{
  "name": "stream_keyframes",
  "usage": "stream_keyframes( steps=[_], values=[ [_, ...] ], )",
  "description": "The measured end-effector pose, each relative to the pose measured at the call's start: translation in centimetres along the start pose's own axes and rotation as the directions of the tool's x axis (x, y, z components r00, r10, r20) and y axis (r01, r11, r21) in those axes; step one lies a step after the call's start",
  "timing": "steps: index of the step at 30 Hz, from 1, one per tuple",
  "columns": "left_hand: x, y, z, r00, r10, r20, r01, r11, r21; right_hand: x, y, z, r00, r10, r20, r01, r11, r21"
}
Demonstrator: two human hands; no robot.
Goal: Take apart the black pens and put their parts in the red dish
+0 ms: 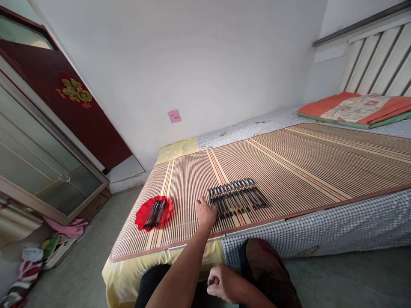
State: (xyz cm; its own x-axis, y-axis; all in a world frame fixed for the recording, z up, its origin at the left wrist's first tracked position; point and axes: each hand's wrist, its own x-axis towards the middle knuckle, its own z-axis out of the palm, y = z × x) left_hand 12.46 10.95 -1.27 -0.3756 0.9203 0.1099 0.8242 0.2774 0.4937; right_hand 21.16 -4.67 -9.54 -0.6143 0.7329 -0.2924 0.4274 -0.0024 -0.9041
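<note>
A row of dark pens (237, 196) with clips at the top lies side by side on the bamboo mat (289, 167). At the left end of this row is my left hand (206, 213), palm down with its fingers apart, its thumb side close against the outermost pen. Whether it touches that pen I cannot tell. Farther left, several more dark pens (155, 213) lie together in a red scalloped dish (139, 217). My right hand (226, 283) hovers by my knees, in front of the bed edge, its fingers curled in with nothing visible in them.
The mat covers a bed with a checked and yellow sheet (183, 147). Folded orange bedding (356, 109) lies at the far right. A pink note (174, 116) sticks to the wall. Clothes and books (53, 246) are on the floor at left, below a glass-panelled door (48, 158).
</note>
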Motion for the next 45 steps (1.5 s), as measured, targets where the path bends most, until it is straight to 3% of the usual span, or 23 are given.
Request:
stream_keyframes(
  steps=[6,17,24,31,38,45],
  values=[
    [0.4,-1.0,-0.5,1.0,0.008,0.005,-0.008,1.0,0.022,-0.3,-0.3,-0.2,1.0,-0.003,-0.006,0.003,1.0,-0.01],
    [2.0,-7.4,-5.0,1.0,0.01,-0.018,-0.009,0.997,0.075,-0.9,-0.5,-0.5,0.999,0.041,-0.026,-0.042,0.999,-0.033],
    [1.5,-8.6,-5.9,0.997,-0.064,-0.053,0.069,0.991,0.111,-0.9,-0.7,-0.4,0.999,0.037,-0.022,-0.038,0.998,-0.043],
    [1.4,-6.5,-5.7,0.991,-0.131,-0.022,0.132,0.991,0.034,-0.7,0.0,-0.2,1.0,0.022,-0.014,-0.023,0.998,-0.054],
    [1.9,-1.4,-2.3,0.981,-0.139,0.137,0.142,0.99,-0.012,-0.3,0.0,0.1,1.0,0.001,-0.006,-0.001,0.996,-0.086],
    [2.9,0.4,-1.2,0.949,-0.204,0.242,0.196,0.979,0.058,-0.6,-0.6,-0.2,1.0,-0.005,-0.026,0.003,0.996,-0.094]
  ],
)
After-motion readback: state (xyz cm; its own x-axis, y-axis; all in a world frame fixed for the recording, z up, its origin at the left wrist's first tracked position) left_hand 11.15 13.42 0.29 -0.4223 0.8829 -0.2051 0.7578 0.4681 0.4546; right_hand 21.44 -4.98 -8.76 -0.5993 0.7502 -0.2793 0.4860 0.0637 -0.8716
